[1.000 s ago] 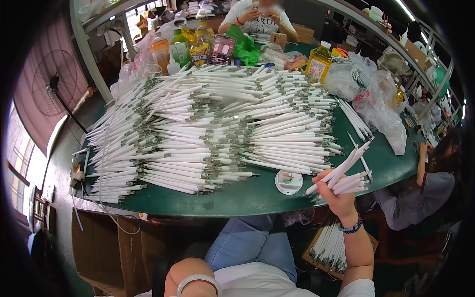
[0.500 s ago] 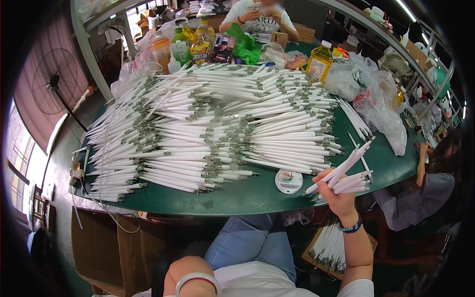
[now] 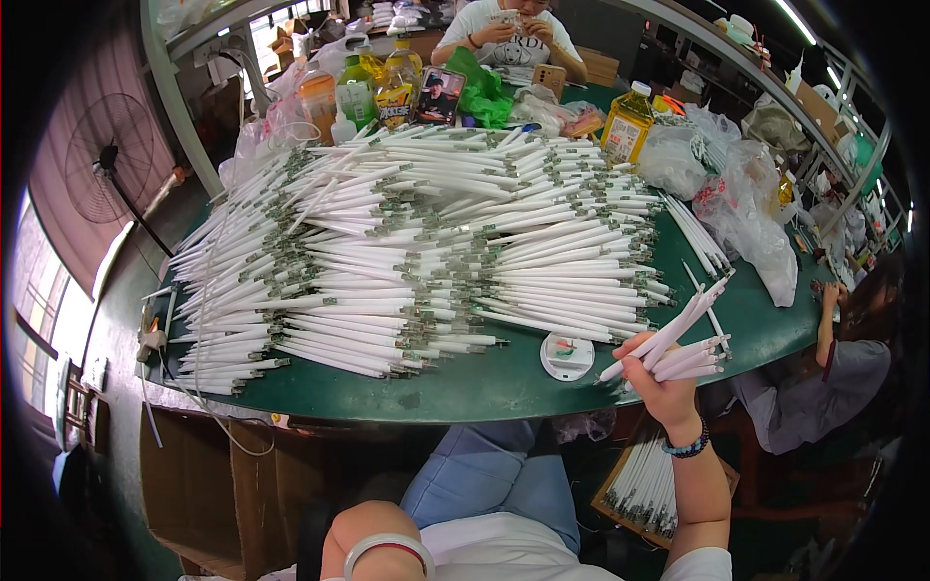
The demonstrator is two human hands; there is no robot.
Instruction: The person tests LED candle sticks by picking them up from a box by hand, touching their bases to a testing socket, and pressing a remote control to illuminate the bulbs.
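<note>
The head view, the left of two fisheyes worn side by side, looks down and forward from the wearer's own position. The lap [image 3: 494, 474] lies at bottom centre, close under the lens, with the right hand [image 3: 665, 389] near at lower right. Beyond, the table [image 3: 484, 389] spans the middle — seen from above its near edge — and a person [image 3: 509, 46] faces back from the far side. A fan [image 3: 108, 160] stands at far left; the dark right rim is probably too dim to judge.
</note>
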